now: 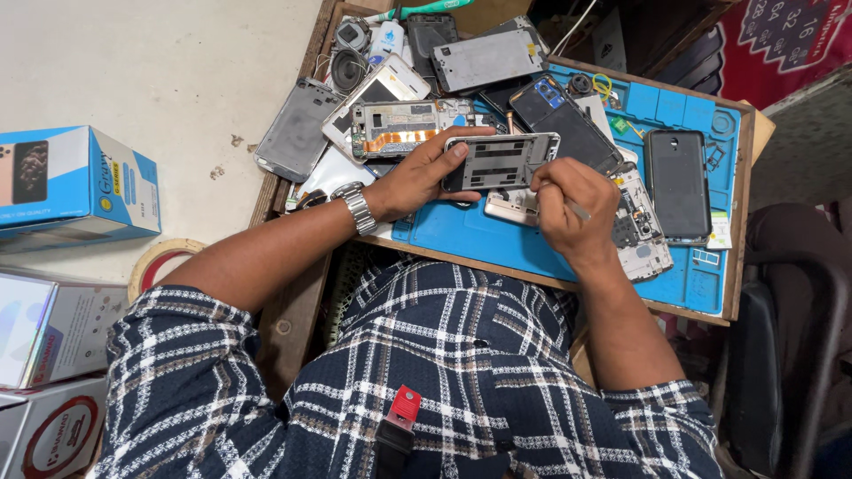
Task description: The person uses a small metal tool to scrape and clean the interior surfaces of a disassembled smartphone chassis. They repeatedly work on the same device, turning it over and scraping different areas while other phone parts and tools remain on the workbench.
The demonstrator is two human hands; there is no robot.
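Note:
My left hand [424,173] grips an opened phone frame [499,160], silver-edged with dark inner parts, held above a blue work mat [497,235]. A metal watch [358,207] sits on that wrist. My right hand [572,208] is closed around a thin metal tool [578,210], its tip hidden at the frame's right end. Just under the frame lies a pinkish phone body [510,208].
Several dismantled phones and back covers crowd the wooden tray [737,222]: a dark phone back [677,182], a black phone [568,124], a grey cover [295,131]. Blue boxes [75,182] and a tape roll [160,257] lie at the left. A dark chair [790,337] stands at the right.

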